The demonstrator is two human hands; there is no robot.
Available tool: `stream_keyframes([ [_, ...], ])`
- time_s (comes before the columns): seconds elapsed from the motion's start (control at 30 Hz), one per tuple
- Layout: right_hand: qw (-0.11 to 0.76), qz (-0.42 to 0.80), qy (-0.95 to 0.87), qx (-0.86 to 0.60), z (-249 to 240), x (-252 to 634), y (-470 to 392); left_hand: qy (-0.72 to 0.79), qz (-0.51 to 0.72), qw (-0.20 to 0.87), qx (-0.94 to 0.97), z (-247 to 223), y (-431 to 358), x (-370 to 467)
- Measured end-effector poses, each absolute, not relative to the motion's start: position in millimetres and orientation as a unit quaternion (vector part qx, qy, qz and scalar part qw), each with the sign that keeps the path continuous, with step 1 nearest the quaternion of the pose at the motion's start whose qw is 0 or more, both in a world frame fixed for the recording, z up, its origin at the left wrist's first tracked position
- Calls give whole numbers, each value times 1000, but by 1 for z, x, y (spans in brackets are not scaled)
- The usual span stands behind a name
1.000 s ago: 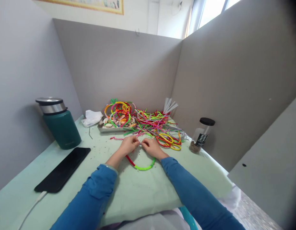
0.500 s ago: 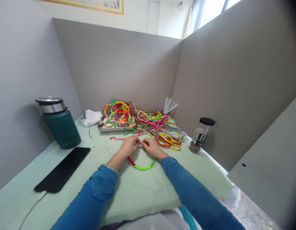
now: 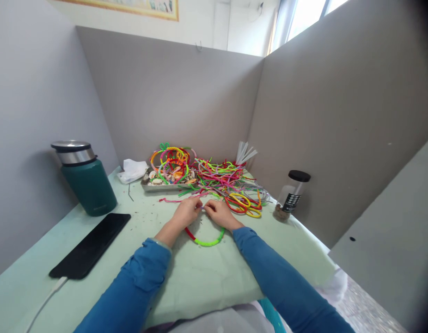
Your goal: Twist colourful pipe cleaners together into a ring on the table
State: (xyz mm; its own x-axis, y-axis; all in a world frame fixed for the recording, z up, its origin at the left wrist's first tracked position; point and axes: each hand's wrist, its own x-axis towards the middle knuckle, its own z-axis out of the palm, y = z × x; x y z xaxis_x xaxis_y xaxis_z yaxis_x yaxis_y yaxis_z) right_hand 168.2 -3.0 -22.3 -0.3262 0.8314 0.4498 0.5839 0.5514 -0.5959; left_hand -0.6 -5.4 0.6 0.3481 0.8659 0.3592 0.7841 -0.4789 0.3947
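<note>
A round hoop (image 3: 207,243) wrapped in fuzzy pipe cleaners, red on the left and light to darker green along its near side, lies between my wrists. My left hand (image 3: 188,212) pinches its far side, thumb and fingertips closed together. Close beside it, my right hand (image 3: 219,213) pinches there too. A small bit of purple pipe cleaner (image 3: 203,208) shows between the two sets of fingertips. My hands cover the hoop's far part, so its join and colours there are hidden.
Behind my hands are a metal tray (image 3: 158,188) of shells and coloured hoops and a heap of pipe cleaners (image 3: 221,173). Yellow-and-red loops (image 3: 247,203) lie beside my right hand. A green bottle (image 3: 87,185) and phone (image 3: 91,245) stand left, a clear jar (image 3: 286,203) right.
</note>
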Motion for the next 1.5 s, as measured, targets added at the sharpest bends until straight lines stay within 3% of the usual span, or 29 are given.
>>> stream_keyframes([
  [0.93,457,172,-773,-405,-14,170,-9,482,272,-33,832,8,-15,1],
  [1.5,474,184,-769,-387,-13,171,-9,474,371,111,791,8,-9,2],
])
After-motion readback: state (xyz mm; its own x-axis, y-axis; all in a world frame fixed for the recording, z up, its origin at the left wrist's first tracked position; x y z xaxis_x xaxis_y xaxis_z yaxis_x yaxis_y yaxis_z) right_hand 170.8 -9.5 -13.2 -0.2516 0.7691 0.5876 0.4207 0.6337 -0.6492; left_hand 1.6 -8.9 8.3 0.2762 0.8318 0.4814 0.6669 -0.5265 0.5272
